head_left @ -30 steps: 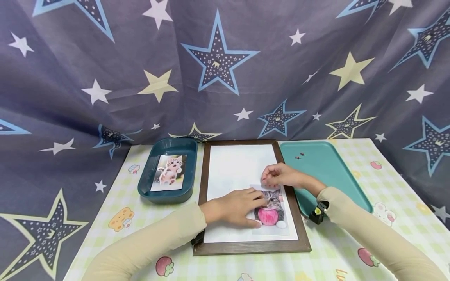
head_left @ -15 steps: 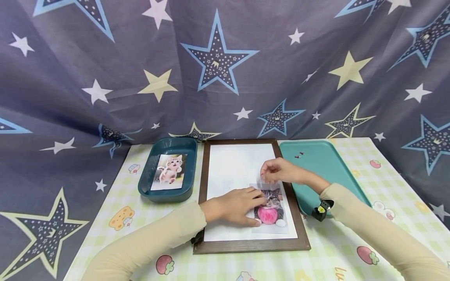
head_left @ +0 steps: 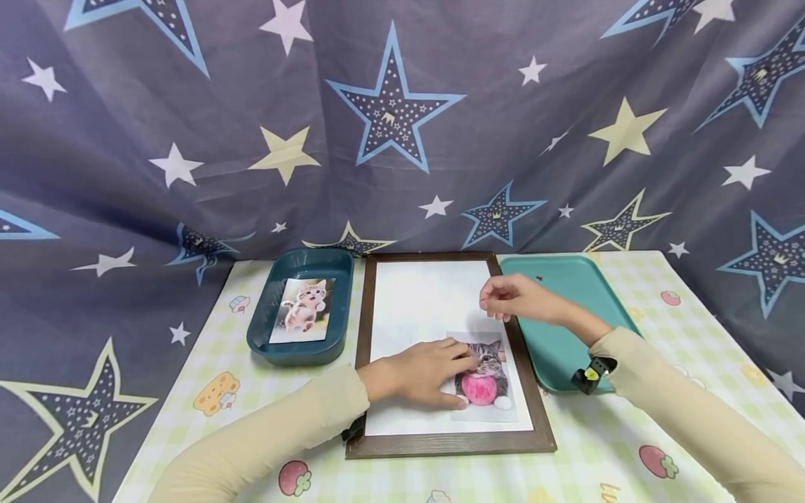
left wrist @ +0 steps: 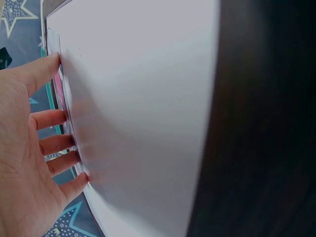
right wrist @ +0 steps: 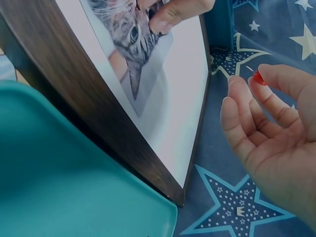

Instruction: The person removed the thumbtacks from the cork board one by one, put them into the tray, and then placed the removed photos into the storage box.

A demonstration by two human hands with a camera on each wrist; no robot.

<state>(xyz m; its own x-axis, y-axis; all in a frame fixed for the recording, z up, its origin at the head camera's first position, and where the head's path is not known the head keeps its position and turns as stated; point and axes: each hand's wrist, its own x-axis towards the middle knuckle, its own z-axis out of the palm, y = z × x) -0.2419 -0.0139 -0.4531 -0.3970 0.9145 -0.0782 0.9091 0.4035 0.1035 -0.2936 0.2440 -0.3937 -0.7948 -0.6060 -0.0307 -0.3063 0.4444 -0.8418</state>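
Observation:
A brown-framed white board (head_left: 428, 293) lies on the table. On its lower right part is a photo of a grey tabby kitten with a pink ball (head_left: 481, 390). My left hand (head_left: 423, 372) rests on the photo's left side with fingers spread, partly covering it; the left wrist view shows the fingertips (left wrist: 74, 159) touching the surface. Above the photo's upper right corner, my right hand (head_left: 525, 299) hovers over the board's right edge. Between its thumb and index finger it pinches a red push pin (right wrist: 259, 78), whose needle points away from the hand.
A teal tray (head_left: 575, 342) lies right of the board, with a small red pin (head_left: 539, 278) visible on it. At the left stands a dark blue bin (head_left: 348, 293) holding another kitten photo (head_left: 303, 309). A star-patterned curtain (head_left: 251, 84) hangs behind the table.
My right hand has moved right and slightly up, away from the photo's top edge, toward the tray. My left hand stays in place on the photo.

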